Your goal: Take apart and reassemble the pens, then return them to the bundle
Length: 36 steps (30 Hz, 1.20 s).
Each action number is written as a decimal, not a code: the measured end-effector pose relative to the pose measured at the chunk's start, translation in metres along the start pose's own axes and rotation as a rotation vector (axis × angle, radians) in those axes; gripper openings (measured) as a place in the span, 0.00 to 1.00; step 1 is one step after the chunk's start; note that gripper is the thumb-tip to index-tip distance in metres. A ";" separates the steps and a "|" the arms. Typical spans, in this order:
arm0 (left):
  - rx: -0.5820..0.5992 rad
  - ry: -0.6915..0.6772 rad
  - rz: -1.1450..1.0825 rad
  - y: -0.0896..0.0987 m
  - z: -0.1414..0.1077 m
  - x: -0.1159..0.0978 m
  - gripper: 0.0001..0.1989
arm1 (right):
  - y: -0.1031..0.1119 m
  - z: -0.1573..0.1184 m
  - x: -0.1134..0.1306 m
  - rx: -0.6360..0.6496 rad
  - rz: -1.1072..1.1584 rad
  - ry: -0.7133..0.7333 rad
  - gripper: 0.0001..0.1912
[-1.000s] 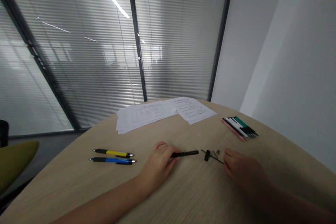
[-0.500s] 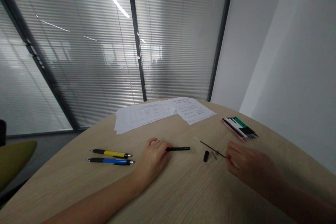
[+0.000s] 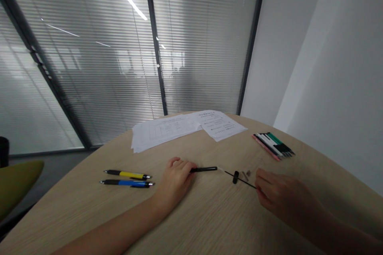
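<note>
Pinching the black pen barrel [image 3: 205, 169] between thumb and fingers, the left hand [image 3: 176, 181] rests on the wooden surface [image 3: 191, 223], and the barrel pokes out towards the right hand [image 3: 278, 191]! Over on that side, the right hand grips the far end of a thin dark refill [image 3: 247, 183], fingertips closed around it. The refill slants up across to the barrel, its pale tip right by the barrel's end; whether the two touch, I cannot tell. And look at the middle, where the refill crosses the view of a short black cap [image 3: 235, 177], with small blurred pieces [image 3: 245, 175] just beside it, too small to make out!

Out on the left flank, the yellow pen [image 3: 130, 174] and the blue pen [image 3: 128, 183] lie side by side, yellow the farther one. Up at the far edge, printed sheets [image 3: 167, 130] spread out, overlapping. Beyond the right hand there's a row of pens [image 3: 273, 146], packed close in pink, white, black and green. A yellow-green chair [image 3: 18, 185] sits at far left, beyond the surface's edge.
</note>
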<state>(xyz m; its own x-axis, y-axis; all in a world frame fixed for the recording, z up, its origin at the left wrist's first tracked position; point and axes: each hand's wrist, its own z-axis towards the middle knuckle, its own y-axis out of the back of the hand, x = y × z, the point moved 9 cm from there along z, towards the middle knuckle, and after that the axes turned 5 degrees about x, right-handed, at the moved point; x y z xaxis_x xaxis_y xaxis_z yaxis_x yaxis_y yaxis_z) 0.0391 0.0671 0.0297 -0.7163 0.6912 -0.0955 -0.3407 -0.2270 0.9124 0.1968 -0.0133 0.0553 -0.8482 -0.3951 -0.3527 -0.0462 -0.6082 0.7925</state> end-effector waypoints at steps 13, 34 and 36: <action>-0.019 -0.176 0.011 0.005 -0.004 -0.021 0.08 | 0.004 0.000 0.009 -0.044 -0.057 0.071 0.14; -0.044 -0.310 -0.095 0.009 -0.010 -0.036 0.07 | -0.022 0.003 -0.004 -0.121 0.256 0.013 0.17; -0.044 -0.318 -0.096 0.008 -0.010 -0.036 0.07 | -0.025 0.003 0.004 -0.127 0.247 0.060 0.17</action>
<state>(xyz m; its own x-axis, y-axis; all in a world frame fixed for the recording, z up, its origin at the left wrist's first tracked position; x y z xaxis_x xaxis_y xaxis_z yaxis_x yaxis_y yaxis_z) 0.0560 0.0332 0.0369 -0.4561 0.8888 -0.0447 -0.4279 -0.1750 0.8867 0.1931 0.0026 0.0356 -0.7928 -0.5798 -0.1880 0.2282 -0.5683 0.7906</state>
